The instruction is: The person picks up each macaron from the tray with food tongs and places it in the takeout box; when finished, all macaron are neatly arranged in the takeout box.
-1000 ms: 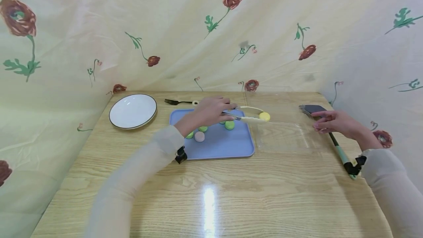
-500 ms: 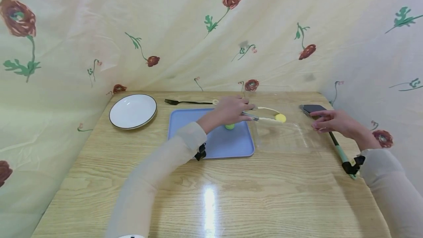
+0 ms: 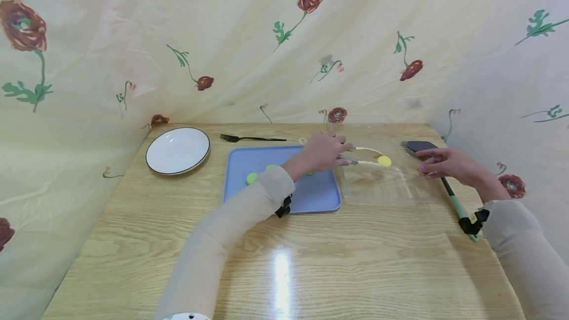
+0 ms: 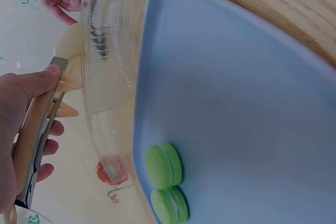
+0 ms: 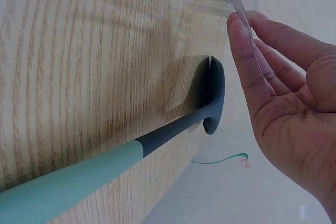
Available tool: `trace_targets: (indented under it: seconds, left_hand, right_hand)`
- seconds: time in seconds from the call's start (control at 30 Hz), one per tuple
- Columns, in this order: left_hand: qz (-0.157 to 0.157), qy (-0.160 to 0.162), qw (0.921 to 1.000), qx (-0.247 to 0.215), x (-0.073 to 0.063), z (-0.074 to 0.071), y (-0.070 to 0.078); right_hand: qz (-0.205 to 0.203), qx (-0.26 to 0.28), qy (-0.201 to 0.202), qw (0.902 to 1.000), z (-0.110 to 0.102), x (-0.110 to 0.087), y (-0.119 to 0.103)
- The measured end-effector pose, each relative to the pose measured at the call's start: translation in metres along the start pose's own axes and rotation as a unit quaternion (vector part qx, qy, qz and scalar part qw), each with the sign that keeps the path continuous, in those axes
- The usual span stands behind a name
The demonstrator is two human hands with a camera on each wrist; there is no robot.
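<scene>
In the head view my left hand (image 3: 323,152) grips a pair of tongs (image 3: 368,149) with cream tips. A yellow macaron (image 3: 384,161) sits between those tips, over the clear plastic box (image 3: 378,189). The left wrist view shows the thumb and fingers wrapped round the tongs' handle (image 4: 32,140); the yellow macaron is hidden there. My right hand (image 3: 449,166) is at the box's right side, and in the right wrist view its thumb and forefinger pinch the clear rim (image 5: 239,3). Green macarons (image 4: 164,166) lie on the blue tray (image 3: 311,199), partly covered by my left arm.
A spatula with a mint handle (image 3: 457,205) and dark head (image 5: 210,90) lies below my right hand. The dark-rimmed white plate (image 3: 178,149) stands at the back left, with a black fork (image 3: 249,138) behind the tray. A floral cloth hangs behind the table.
My left hand has moved right from over the tray, bringing the tongs and yellow macaron from the box's left side to farther over it. The right hand has stayed in place.
</scene>
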State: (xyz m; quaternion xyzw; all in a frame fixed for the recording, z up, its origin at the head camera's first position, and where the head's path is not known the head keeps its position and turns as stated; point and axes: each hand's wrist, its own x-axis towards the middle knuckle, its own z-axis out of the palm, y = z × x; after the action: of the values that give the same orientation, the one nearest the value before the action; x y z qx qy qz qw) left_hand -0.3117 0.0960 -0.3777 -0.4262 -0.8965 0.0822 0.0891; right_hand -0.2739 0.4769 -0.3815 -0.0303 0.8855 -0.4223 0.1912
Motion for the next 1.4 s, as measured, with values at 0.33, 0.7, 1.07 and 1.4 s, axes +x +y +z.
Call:
trace_targets:
  seconds: [0.33,0.7,1.07,1.4]
  left_hand:
    - [-0.009,-0.003,1.0000,0.000,0.007,0.004,0.011]
    - [-0.029,0.001,0.9994,-0.017,0.009,0.007,0.013]
    - [-0.021,0.002,0.9997,-0.010,0.005,0.009,0.011]
    - [-0.018,0.040,0.9988,-0.022,-0.010,0.010,0.004]
  right_hand:
    - [-0.001,0.004,0.002,1.0000,-0.001,-0.002,-0.001]
    - [-0.013,0.002,-0.005,0.9999,-0.001,0.000,0.002]
    - [0.006,-0.005,-0.003,1.0000,0.001,0.000,-0.003]
    - [0.011,-0.004,-0.002,0.9999,0.002,0.001,-0.004]
